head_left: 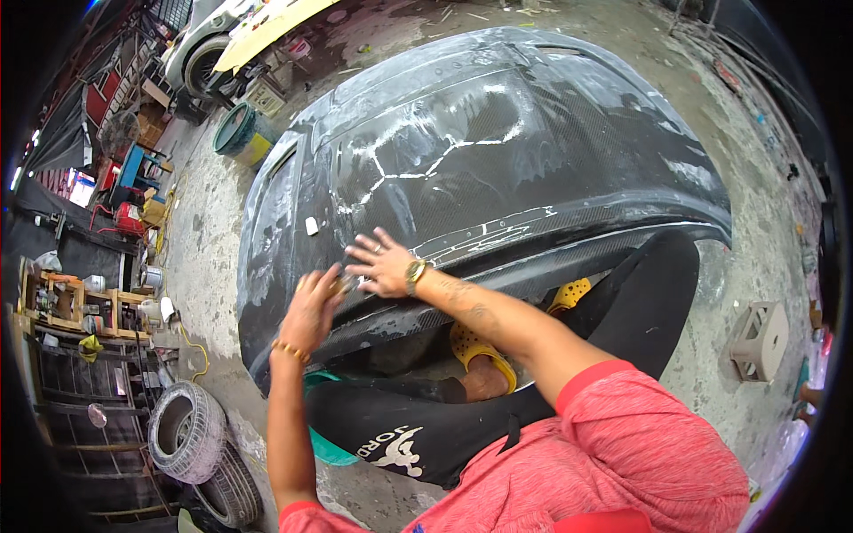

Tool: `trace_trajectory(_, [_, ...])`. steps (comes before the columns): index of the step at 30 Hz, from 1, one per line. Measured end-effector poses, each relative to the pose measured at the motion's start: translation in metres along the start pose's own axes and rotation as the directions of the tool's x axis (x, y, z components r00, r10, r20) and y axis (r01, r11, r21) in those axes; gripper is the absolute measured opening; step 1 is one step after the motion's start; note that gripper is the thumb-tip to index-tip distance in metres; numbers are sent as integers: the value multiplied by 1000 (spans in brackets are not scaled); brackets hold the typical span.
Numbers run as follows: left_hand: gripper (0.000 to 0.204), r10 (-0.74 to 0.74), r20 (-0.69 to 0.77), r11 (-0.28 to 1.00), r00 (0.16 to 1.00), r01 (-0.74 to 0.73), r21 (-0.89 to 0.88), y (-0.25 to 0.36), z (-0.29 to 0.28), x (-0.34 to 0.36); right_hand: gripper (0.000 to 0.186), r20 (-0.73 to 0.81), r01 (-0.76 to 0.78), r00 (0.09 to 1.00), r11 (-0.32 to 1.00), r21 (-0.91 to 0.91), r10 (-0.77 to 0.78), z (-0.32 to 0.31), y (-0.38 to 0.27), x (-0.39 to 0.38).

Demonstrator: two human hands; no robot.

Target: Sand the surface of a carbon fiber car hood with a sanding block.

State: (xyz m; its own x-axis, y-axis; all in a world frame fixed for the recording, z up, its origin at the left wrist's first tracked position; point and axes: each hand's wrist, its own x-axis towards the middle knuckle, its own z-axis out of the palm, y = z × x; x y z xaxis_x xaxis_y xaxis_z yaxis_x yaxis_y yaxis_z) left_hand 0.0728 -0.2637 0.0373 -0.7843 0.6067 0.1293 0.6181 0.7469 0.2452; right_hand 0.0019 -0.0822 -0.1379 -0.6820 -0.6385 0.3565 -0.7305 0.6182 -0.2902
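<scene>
A large black carbon-fibre car hood [444, 200], with a woven pattern, white filler lines and grey dusty patches, lies in front of me. My right hand [382, 264] rests on its near left part, fingers spread, with a ring and a gold watch on that arm. Close beside it, my left hand [313, 306] is tilted on edge over the near left edge, its fingers somewhat blurred. Something small and dull shows between its thumb and fingers; I cannot make out what it is. A small white piece [311, 226] sits on the hood beyond my hands.
My legs are bent at the hood's near edge, feet in yellow clogs [480, 351]. A teal basin [330, 444] is partly under my left leg. Tyres [188, 431] lie at the left, a bin [240, 133] stands far left, and a beige stool [760, 342] is at the right.
</scene>
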Motion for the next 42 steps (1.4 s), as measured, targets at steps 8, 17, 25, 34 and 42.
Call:
trace_trajectory(8, [39,-68,-79,994,995,60,-91,-42,63,17,64,-134,-612,762,638,-467,633,-256,239,-229])
trace_trajectory(17, [42,86,-97,977,991,-103,-184,50,89,63,67,-275,-808,541,402,-430,794,-340,240,-571])
trace_trajectory(25, [39,210,-161,931,964,-248,-268,240,200,229,53,-357,-780,624,524,-342,695,-261,240,-442])
trace_trajectory(34, [39,-362,-250,931,898,362,-44,-12,52,-51,49,-426,-664,740,666,-339,521,-280,216,-438])
trace_trajectory(42, [31,26,-162,978,986,-59,-199,183,151,149,50,-358,-693,720,642,-328,594,-283,253,-481])
